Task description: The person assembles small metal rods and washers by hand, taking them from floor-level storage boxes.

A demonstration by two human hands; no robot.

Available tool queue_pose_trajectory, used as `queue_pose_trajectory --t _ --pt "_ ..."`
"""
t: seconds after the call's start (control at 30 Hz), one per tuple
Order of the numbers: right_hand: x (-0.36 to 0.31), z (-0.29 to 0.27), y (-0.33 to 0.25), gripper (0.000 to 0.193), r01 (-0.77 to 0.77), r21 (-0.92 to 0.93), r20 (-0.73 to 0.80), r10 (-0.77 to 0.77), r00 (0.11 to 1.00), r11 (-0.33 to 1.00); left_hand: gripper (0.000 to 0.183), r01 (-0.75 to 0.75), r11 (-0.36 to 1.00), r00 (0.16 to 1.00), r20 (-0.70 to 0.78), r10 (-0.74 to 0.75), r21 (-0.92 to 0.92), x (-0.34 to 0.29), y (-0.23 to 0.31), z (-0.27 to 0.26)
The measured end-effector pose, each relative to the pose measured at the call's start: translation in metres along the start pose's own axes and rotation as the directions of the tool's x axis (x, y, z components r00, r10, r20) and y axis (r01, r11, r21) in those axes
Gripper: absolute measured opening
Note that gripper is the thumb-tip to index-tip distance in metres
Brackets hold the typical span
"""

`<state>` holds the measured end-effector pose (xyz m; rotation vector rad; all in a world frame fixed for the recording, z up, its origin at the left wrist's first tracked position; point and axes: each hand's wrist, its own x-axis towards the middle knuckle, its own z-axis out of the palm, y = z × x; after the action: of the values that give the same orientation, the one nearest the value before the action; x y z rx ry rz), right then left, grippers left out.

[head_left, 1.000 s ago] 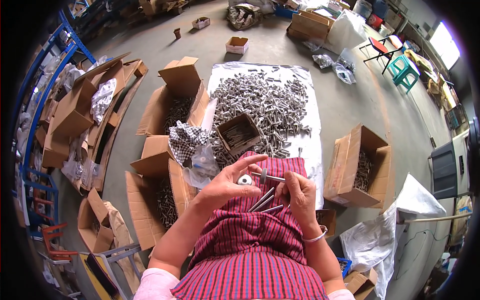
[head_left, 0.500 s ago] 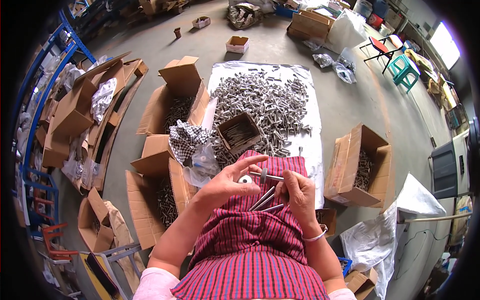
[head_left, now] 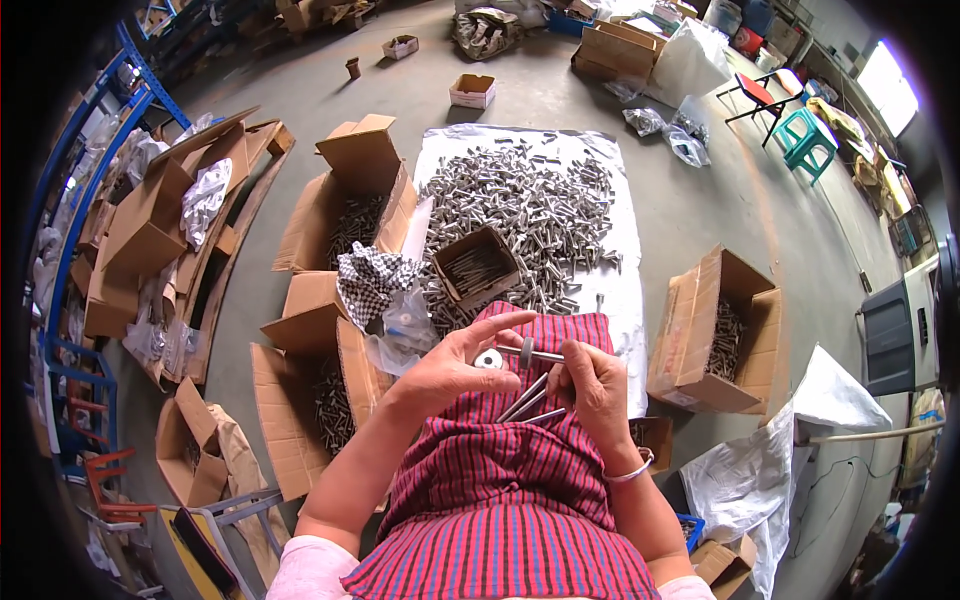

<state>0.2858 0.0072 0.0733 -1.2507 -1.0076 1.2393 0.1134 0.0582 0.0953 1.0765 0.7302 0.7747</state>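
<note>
My right hand [head_left: 596, 385] pinches a slim metal rod [head_left: 548, 356] that points left. A grey ring [head_left: 527, 351] sits around the rod near its left end. My left hand [head_left: 462, 362] curves about that end, index finger stretched above and thumb below, apart from the grey ring. A pale round disc with a dark central hole [head_left: 489, 360] rests within my left hand; its other fingers are mostly hidden. Several more metal rods [head_left: 524, 400] lie below my hands on the striped red apron [head_left: 500, 470], by my right fingers.
Ahead, a white sheet [head_left: 630, 215] bears a heap of metal bolts [head_left: 530, 190] and a small carton of rods [head_left: 478, 268]. Open cartons of metal parts stand left [head_left: 360, 405] and right [head_left: 690, 350]. A checked cloth [head_left: 372, 285] and plastic bag [head_left: 408, 320] lie near my left hand.
Hardly anything differs. My right hand has shifted very slightly left with the rod; my left hand keeps its place and shape.
</note>
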Motion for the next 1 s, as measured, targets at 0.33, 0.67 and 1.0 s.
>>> queue_pose_trajectory --t 0.33,0.67,1.0 --pt "0.002 0.001 0.000 0.042 -0.003 -0.006 0.021 0.003 1.000 1.000 0.043 0.187 0.981 0.978 0.084 -0.192 0.059 0.008 -0.007 -0.018" --pt "0.002 0.001 0.000 0.042 0.011 0.000 0.003 -0.011 1.000 1.000 0.057 0.239 0.968 0.954 0.168 -0.249 0.074 0.006 -0.014 -0.019" --pt "0.002 0.001 0.004 0.042 0.010 -0.016 0.019 -0.010 1.000 1.000 0.051 0.131 0.991 0.984 0.124 -0.129 -0.007 0.000 -0.007 -0.007"
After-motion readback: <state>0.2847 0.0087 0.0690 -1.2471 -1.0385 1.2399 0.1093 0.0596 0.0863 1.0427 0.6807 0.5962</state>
